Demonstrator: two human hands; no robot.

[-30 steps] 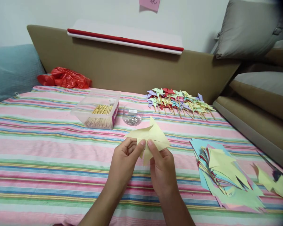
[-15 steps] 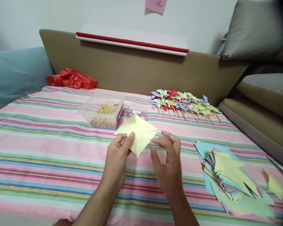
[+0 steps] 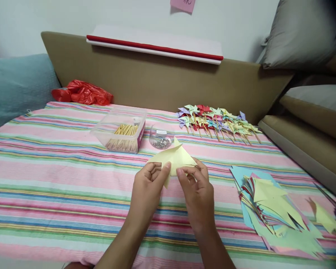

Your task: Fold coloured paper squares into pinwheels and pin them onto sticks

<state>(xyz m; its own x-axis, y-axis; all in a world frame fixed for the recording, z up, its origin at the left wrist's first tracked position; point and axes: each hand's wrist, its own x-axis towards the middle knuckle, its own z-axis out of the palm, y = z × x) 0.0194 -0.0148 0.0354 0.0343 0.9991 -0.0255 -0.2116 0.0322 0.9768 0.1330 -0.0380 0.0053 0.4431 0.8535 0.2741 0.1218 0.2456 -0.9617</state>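
Observation:
A pale yellow paper square (image 3: 177, 157) with slits cut in from its corners is held between both hands above the striped cloth. My left hand (image 3: 151, 179) pinches its left side, thumb on top. My right hand (image 3: 196, 181) grips the right side between thumb and fingers. The paper bends upward, and one pointed flap stands up at its far edge. Just beyond it is a round clear container (image 3: 161, 137) with many small metal pins. Left of that, a clear plastic box (image 3: 100, 137) holds many thin wooden sticks (image 3: 126, 136).
Finished paper pinwheels (image 3: 212, 121) on sticks lie in rows at the back right. A pile of cut coloured paper (image 3: 274, 209) lies at the right, with scissors (image 3: 329, 198) beside it. A red plastic bag (image 3: 84, 92) sits at the back left. Sofa cushions (image 3: 302, 129) border the right side.
My right hand has closed from open fingers onto the paper's right side. The paper has shifted slightly right and gone from nearly flat to bent, uncovering the pin container.

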